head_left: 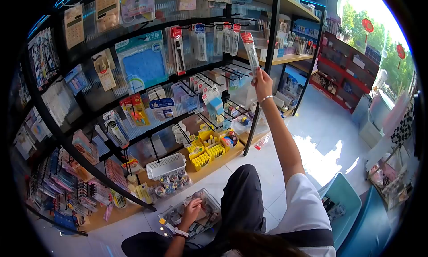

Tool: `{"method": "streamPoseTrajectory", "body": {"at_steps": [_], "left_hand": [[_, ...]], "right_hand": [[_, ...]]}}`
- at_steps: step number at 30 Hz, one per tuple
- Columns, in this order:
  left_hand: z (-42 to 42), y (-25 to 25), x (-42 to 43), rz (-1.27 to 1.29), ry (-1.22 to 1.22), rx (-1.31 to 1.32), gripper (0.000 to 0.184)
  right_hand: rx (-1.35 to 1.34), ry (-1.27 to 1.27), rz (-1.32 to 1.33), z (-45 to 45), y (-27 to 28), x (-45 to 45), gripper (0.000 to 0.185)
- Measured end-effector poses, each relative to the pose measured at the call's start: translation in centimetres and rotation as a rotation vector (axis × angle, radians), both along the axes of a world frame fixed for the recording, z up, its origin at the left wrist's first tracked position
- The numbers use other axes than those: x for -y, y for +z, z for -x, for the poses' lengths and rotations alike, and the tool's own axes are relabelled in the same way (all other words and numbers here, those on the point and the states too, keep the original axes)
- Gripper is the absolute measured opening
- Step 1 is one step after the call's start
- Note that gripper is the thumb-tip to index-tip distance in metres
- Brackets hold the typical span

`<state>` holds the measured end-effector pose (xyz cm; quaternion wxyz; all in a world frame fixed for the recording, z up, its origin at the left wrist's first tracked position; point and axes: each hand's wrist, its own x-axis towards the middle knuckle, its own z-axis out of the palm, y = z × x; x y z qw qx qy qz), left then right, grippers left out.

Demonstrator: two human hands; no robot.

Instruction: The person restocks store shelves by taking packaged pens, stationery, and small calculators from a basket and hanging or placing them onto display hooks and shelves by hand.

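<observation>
My right hand [263, 84] is raised at arm's length toward the rack, closed on the lower end of a slim clear packet with a red header [250, 50]. What lies inside the packet is too small to make out. Similar red-topped packets [231, 38] hang on hooks just left of it. Low down, my left hand [192, 210] rests over a clear plastic bin [216, 202] on the floor, fingers loosely extended on the mixed small goods inside. No object shows clearly in that hand.
Black metal hooks [209, 82] jut out from the rack. A white basket [166, 166] and yellow boxes of glue sticks [206, 152] stand on the bottom shelf. One packet [261, 142] lies on the floor. A teal bin [352, 203] stands at my right.
</observation>
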<state>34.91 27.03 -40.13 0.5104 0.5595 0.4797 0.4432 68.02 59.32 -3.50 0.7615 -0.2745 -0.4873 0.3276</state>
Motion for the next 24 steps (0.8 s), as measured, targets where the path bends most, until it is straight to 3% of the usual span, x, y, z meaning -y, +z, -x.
{"method": "streamPoseTrajectory", "body": {"at_steps": [3, 10, 18, 24], "left_hand": [[2.0, -6.7, 3.5, 0.073, 0.052, -0.144, 0.033], [3.9, -11.9, 9.0, 0.092, 0.202, -0.159, 0.03], [3.3, -10.7, 8.6, 0.11, 0.223, -0.186, 0.028], [2.5, -10.4, 7.5, 0.079, 0.212, -0.224, 0.027]], "right_hand": [[-0.149, 0.032, 0.062, -1.8, 4.3, -5.1, 0.035], [-0.137, -0.008, 0.14, -3.8, 5.5, -10.5, 0.032], [-0.237, 0.126, 0.188, -4.2, 6.1, -10.7, 0.029], [-0.218, 0.079, 0.345, -3.7, 7.1, -11.3, 0.024]]}}
